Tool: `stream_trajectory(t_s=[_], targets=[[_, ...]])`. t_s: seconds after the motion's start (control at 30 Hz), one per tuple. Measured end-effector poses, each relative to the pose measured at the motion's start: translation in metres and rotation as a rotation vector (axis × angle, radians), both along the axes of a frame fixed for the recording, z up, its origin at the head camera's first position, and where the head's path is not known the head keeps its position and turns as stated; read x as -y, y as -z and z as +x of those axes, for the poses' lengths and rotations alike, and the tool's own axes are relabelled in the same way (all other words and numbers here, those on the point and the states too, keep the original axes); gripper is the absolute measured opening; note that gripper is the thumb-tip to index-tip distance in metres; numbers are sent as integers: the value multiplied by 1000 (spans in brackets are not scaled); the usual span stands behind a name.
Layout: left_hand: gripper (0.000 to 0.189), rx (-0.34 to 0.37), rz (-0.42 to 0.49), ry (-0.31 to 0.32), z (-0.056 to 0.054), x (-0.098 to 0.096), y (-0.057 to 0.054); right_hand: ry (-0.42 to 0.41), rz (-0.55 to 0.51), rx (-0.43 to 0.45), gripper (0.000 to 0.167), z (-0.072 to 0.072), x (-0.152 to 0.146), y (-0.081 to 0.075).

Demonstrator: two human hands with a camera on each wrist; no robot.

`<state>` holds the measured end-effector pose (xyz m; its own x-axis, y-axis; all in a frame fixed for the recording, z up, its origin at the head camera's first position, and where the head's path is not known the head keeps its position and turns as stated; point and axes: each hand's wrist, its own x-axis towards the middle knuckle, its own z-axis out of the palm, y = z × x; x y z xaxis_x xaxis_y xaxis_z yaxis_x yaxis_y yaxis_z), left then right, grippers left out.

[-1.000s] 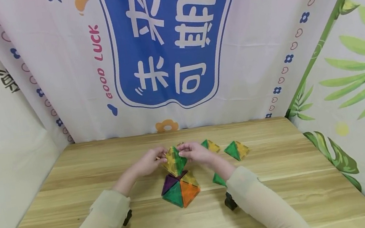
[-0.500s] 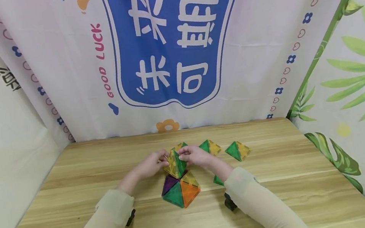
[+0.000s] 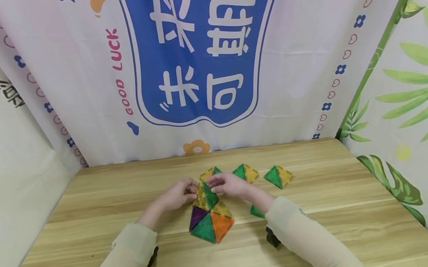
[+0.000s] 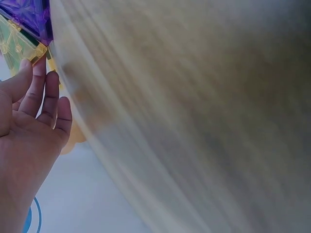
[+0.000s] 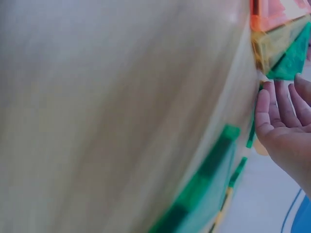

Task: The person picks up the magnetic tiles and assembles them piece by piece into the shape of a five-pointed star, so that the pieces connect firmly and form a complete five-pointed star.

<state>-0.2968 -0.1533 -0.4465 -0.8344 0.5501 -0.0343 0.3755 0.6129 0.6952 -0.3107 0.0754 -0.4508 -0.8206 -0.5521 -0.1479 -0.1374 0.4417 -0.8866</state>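
A joined pair of clear triangular magnetic tiles stands tilted between the hands, one yellow [image 3: 201,198] and one green [image 3: 211,198]. My left hand [image 3: 179,194] pinches the yellow one, its thumb and index fingertips at the tile's edge in the left wrist view. On the green side, my right hand [image 3: 228,184] holds the pair by thumb and fingertips. The pair's lower tip meets the back of a raised cluster made of purple [image 3: 197,217], teal [image 3: 203,229], orange [image 3: 223,227] and yellow tiles. In the right wrist view, green [image 5: 291,56] adjoins yellow and orange.
Green-and-yellow tile pairs lie behind and to the right on the wooden table [image 3: 106,211]: one partly behind the right hand, another pair [image 3: 245,173], and a third pair [image 3: 279,176]. A green tile [image 3: 256,211] sits by the right forearm, partly hidden. A printed cloth [image 3: 108,134] hangs behind.
Both hands have moved the yellow-green pair slightly down and toward the cluster, so it now overlaps the cluster's back edge. A tile pair behind shows more. The cluster stays in place.
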Motion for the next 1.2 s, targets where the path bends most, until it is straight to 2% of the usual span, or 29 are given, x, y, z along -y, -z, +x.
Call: stream_trajectory(t_s=[0.2,0.3,0.4,0.57,0.73,0.93,1.03,1.2], targets=[[50,-9,2,59,1,4,1,-94,86,-164,36,2,-26,-12],[63,-16,12,90,2,6,2,-138,148,-224,36,6,-43,-22],[69,-28,11,119,4,9,2,-159,209,-263,37,11,-61,-29],[67,-32,9,136,8,12,2,-209,296,-356,39,15,-92,-31],[67,-21,14,118,13,15,0,-306,415,-447,44,22,-119,-29],[67,-19,12,96,20,17,1,-410,550,-415,67,32,-140,-22],[60,-40,1,98,23,19,0,-452,580,-416,78,37,-145,-19],[42,-68,-27,75,25,21,-3,-437,584,-457,83,39,-151,-11]])
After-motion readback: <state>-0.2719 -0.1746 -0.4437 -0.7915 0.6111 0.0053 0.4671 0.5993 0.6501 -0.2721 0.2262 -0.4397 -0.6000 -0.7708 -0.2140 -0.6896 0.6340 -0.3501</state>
